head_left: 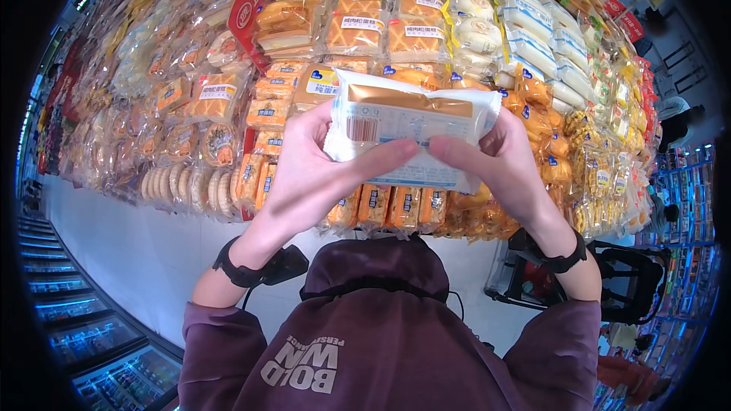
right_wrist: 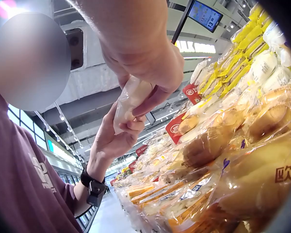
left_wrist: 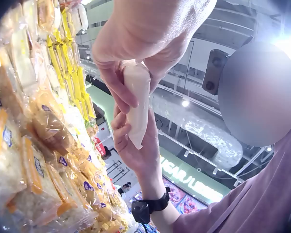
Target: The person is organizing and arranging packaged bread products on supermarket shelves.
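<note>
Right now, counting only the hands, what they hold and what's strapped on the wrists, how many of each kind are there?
Hands: 2, the left hand and right hand
Held packet: 1
Black wristbands: 2
Total: 5

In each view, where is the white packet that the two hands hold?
Head: slightly above and right of centre, the white packet, barcode side visible.
Left wrist: slightly above centre, seen narrow.
Right wrist: slightly above and left of centre, tilted.
Shared landmark: yellow-trimmed packets, near the top right in head, upper left in left wrist, upper right in right wrist.
</note>
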